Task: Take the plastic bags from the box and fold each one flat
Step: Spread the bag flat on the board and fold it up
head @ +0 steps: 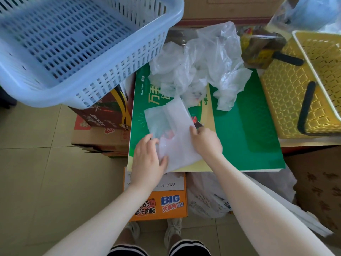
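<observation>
Pale floor tiles (33, 163) run along the left side, and stacked cardboard cartons crowd the middle of the room. At upper left a blue slotted basket (73, 43) sits tilted on a brown carton (103, 117), with nothing visible inside it. Next to it, a green printed box (249, 130) lying flat serves as the working surface; an orange noodle carton (158, 206) stands below its near edge.

On the green box, the left hand (147, 159) lies with straight fingers pressing down the near left corner of a thin white plastic bag (173, 126). The bag is spread fairly smooth, one layer already turned over on itself, so I judge it to be partway through its folding. The right hand (206, 139) pinches the bag's right edge between thumb and curled fingers.

Behind the bag, at the far end of the green box, lies a heap of crumpled clear bags (199, 61), none of them folded. No stack of finished bags can be picked out, so most of the work seems to lie ahead. A further filled plastic bag (206, 198) rests on the floor by the orange carton; whether it belongs to the job I cannot tell.

To the right sit a dark packet (262, 48) and a yellow basket (295, 98) with black handles.
</observation>
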`<state>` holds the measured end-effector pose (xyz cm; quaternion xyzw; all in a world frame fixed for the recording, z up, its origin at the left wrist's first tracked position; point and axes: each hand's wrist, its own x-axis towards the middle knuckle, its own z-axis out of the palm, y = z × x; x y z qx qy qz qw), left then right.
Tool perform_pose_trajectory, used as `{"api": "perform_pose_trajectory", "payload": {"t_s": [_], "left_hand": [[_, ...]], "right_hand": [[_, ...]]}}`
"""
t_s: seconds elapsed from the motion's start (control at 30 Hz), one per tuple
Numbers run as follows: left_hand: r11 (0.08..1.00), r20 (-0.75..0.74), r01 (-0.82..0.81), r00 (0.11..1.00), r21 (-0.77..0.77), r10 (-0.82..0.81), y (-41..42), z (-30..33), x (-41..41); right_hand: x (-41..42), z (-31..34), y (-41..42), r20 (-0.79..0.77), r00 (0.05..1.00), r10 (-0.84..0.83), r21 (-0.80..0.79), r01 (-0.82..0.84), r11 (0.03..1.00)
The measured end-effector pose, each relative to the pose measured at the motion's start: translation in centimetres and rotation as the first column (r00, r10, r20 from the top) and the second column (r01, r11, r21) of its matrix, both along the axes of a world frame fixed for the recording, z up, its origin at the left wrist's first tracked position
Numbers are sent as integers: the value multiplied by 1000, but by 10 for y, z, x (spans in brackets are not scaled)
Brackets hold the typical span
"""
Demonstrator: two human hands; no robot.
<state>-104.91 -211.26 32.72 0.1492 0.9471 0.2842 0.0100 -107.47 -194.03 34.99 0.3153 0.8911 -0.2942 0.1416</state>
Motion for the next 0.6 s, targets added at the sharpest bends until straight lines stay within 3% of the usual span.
{"api": "perform_pose_trajectory", "payload": {"t_s": [0.13, 0.23, 0.33, 0.47, 0.53, 0.6], "left_hand": [[984, -134, 151, 977, -98, -164, 18, 8, 1], [932, -21, 242, 966, -269, -257, 29, 8, -1], [906, 105, 213, 977, -365, -188, 24, -8, -5], [879, 95, 183, 983, -440, -157, 17, -18, -5], [887, 89, 175, 985, -427, -151, 18, -17, -5], [891, 79, 173, 985, -420, -154, 18, -17, -6]], "right_hand": [[-1, -5, -2, -2, 1000, 0, 84, 0, 996], [-1, -7, -3, 1, 1000, -28, 97, 28, 995], [-2, -2, -3, 40, 999, 3, 141, -9, 990], [2, 1, -7, 65, 990, 128, 344, -143, 928], [6, -5, -8, -81, 961, 265, 485, -194, 853], [9, -14, -6, -206, 841, 501, 585, -304, 752]]}}
